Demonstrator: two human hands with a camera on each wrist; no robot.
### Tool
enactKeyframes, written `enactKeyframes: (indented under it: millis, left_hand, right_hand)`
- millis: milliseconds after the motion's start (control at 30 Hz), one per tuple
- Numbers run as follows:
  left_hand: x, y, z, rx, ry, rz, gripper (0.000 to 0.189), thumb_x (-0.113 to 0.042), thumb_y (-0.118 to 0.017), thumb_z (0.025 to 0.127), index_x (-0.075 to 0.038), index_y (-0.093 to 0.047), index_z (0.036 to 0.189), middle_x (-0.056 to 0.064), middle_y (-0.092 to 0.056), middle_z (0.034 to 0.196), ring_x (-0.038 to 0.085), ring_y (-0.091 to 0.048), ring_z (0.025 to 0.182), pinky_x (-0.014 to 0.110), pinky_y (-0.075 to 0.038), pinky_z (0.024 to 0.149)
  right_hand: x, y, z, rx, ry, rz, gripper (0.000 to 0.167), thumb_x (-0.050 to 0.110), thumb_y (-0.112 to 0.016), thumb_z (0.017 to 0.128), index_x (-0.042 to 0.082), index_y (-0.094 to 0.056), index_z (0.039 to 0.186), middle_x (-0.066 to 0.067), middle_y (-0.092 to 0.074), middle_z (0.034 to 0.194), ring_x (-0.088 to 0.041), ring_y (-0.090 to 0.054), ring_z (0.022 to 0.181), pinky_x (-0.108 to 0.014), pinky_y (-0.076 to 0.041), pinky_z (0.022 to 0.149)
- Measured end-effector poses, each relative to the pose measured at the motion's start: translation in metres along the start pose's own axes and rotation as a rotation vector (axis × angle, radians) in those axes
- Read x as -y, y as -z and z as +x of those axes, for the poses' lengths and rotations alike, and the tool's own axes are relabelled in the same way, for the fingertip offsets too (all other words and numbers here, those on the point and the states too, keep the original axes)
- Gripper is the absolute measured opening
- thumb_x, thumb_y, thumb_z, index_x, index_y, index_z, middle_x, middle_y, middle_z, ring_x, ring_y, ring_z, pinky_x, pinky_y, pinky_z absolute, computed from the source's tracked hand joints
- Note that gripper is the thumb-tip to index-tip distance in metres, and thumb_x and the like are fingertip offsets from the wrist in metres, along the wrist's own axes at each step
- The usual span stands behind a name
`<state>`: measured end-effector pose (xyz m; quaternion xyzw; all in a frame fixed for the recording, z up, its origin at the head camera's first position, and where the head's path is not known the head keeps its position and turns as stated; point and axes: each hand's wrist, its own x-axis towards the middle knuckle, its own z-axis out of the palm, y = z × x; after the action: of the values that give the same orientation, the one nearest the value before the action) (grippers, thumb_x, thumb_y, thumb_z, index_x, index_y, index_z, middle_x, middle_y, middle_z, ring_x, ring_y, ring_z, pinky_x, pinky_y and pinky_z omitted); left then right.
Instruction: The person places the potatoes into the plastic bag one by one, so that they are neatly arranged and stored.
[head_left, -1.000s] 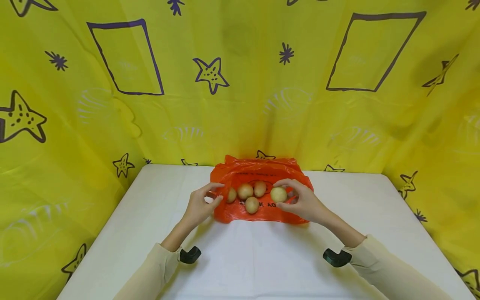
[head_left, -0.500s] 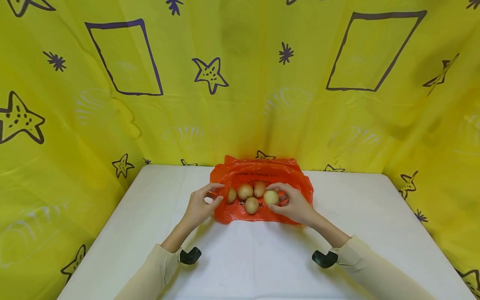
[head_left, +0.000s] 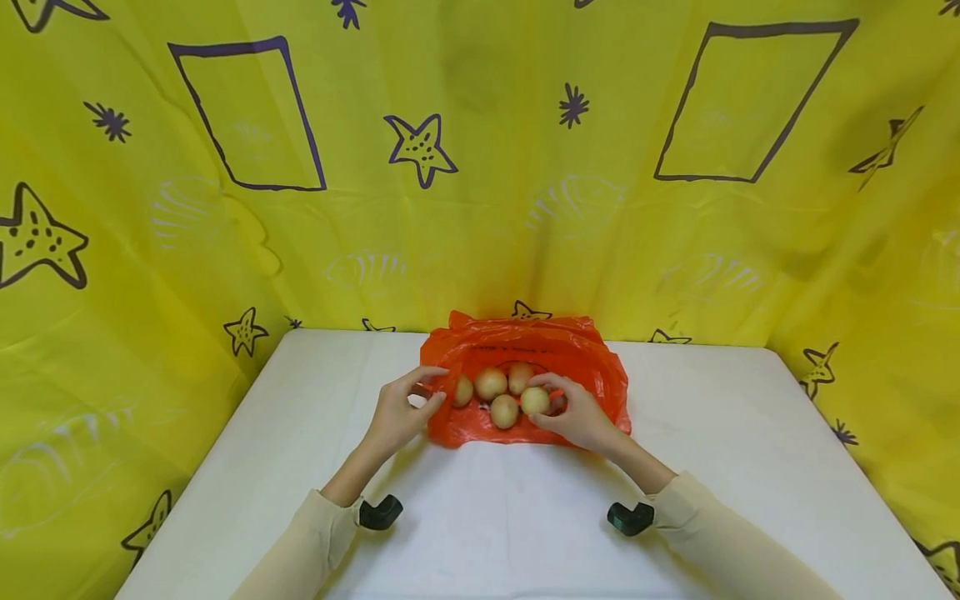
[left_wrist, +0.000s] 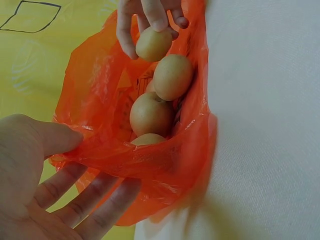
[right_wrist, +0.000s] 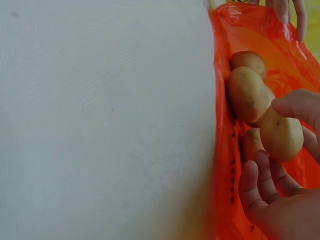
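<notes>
A red plastic bag lies on its side with its mouth toward me, holding several round yellowish-brown potatoes. My left hand holds the bag's left edge; in the left wrist view its thumb lies inside the rim and its fingers outside. My right hand pinches a paler potato between thumb and fingers at the bag's mouth. In the right wrist view this held potato overlaps the others, partly hiding one. Seen from the left wrist, one potato is partly covered by the bag's rim.
The bag rests near the back edge of a white table. Behind it and along both sides hangs a yellow curtain with dark star drawings. A dark wrist-worn device sits at each cuff.
My right hand has moved left and slightly down with its potato, bringing it close to the other potatoes. The left hand stays on the bag's edge.
</notes>
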<state>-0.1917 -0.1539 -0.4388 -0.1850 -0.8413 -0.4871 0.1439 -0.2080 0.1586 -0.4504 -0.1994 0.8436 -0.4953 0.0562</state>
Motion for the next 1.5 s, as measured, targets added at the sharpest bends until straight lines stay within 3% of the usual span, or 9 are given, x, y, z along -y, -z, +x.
enactKeyframes:
  millis: [100,333,900,1300,1500]
  left_hand:
    - [-0.001,0.0,0.0,0.004,0.003,-0.002,0.03,0.001,-0.075,0.089,-0.008,-0.072,0.118,0.011,-0.073,0.101,0.027,-0.071,0.081,0.043,-0.06,0.07]
    - [0.0,0.0,0.001,0.006,0.0,0.001,0.03,0.001,-0.075,0.089,-0.008,-0.072,0.118,0.011,-0.073,0.101,0.027,-0.071,0.082,0.042,-0.06,0.072]
    - [0.002,0.0,-0.001,0.003,0.007,-0.011,0.029,0.001,-0.075,0.089,-0.006,-0.072,0.118,0.011,-0.073,0.101,0.027,-0.071,0.08,0.042,-0.06,0.071]
    - [0.002,0.0,0.0,0.004,0.0,-0.016,0.03,0.002,-0.075,0.089,-0.006,-0.072,0.118,0.011,-0.073,0.1,0.026,-0.07,0.08,0.044,-0.06,0.073]
    - [0.001,0.001,0.0,0.015,0.01,-0.004,0.031,0.001,-0.075,0.089,-0.007,-0.072,0.119,0.01,-0.073,0.101,0.025,-0.07,0.082,0.043,-0.06,0.073]
  right_hand:
    - [-0.004,-0.002,0.001,-0.003,0.006,0.008,0.046,0.009,-0.082,0.086,0.01,-0.064,0.129,-0.008,-0.062,0.091,-0.019,-0.056,0.069,-0.024,-0.046,0.056]
    - [-0.009,-0.006,0.002,-0.018,-0.02,-0.013,0.045,0.009,-0.083,0.085,0.011,-0.065,0.127,-0.01,-0.06,0.108,-0.017,-0.054,0.066,-0.023,-0.043,0.055]
    - [-0.016,-0.013,0.005,-0.003,-0.065,-0.06,0.045,0.009,-0.082,0.086,0.011,-0.065,0.128,-0.009,-0.058,0.101,-0.019,-0.053,0.075,-0.025,-0.044,0.061]
    - [-0.014,-0.011,0.004,0.008,-0.03,-0.046,0.046,0.007,-0.08,0.087,0.008,-0.064,0.129,-0.01,-0.06,0.106,-0.02,-0.053,0.077,-0.026,-0.046,0.064]
    - [-0.014,-0.01,0.005,0.022,-0.025,-0.061,0.046,0.008,-0.08,0.087,0.009,-0.063,0.13,-0.009,-0.059,0.102,-0.021,-0.053,0.078,-0.026,-0.046,0.065]
